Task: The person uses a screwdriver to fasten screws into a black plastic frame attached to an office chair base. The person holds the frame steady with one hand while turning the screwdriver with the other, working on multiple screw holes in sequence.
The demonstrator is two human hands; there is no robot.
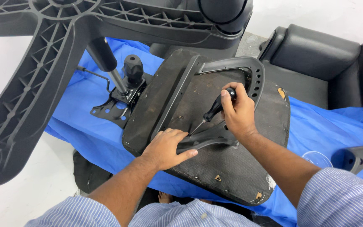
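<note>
Blue sheet (324,122): one seat (232,168), one screwdriver (215,110), two hands.

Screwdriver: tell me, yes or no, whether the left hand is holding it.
No. The right hand grips the screwdriver, while the left hand presses on the armrest.

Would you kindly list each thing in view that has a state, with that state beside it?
Seat pan: upside down on the blue sheet.
Armrest bracket: lying on the seat underside.
Screwdriver: gripped, tip down at the bracket.
Right hand: closed round the screwdriver handle.
Left hand: flat, pressing on the bracket.
Chair base: overturned, gas cylinder in the tilt mechanism.
Second armrest: loose at the right.
</note>
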